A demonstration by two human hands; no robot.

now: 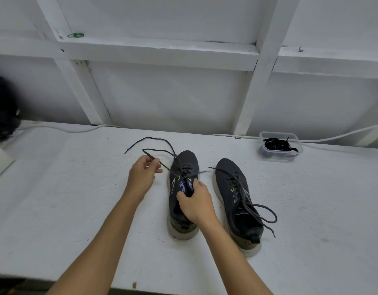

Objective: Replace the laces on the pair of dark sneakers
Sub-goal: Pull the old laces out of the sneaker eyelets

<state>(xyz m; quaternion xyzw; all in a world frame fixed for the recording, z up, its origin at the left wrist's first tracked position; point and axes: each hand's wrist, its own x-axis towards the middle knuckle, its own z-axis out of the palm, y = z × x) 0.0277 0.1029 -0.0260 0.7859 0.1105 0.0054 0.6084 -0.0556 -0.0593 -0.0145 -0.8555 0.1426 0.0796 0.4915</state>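
On the white table (pixel 77 188), the left hand (pixel 141 177) pinches the thin dark lace (pixel 158 143) beside the left sneaker (pixel 184 162), while the right hand (pixel 196 203) grips its tongue. The lace looks soft, light and floppy, so I think it is best held near the stiff tip. The right sneaker (pixel 237 188), knit with a pale sole, remains laced; spare laces lie in the plastic box (pixel 279 145).

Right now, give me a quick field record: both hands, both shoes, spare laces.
left hand: pinching the lace pulled out of the left shoe
right hand: gripping the left shoe at its tongue
left shoe lace: partly unthreaded, loose on the table
right shoe: laced, untied, untouched
spare laces: black, in a clear tub far right
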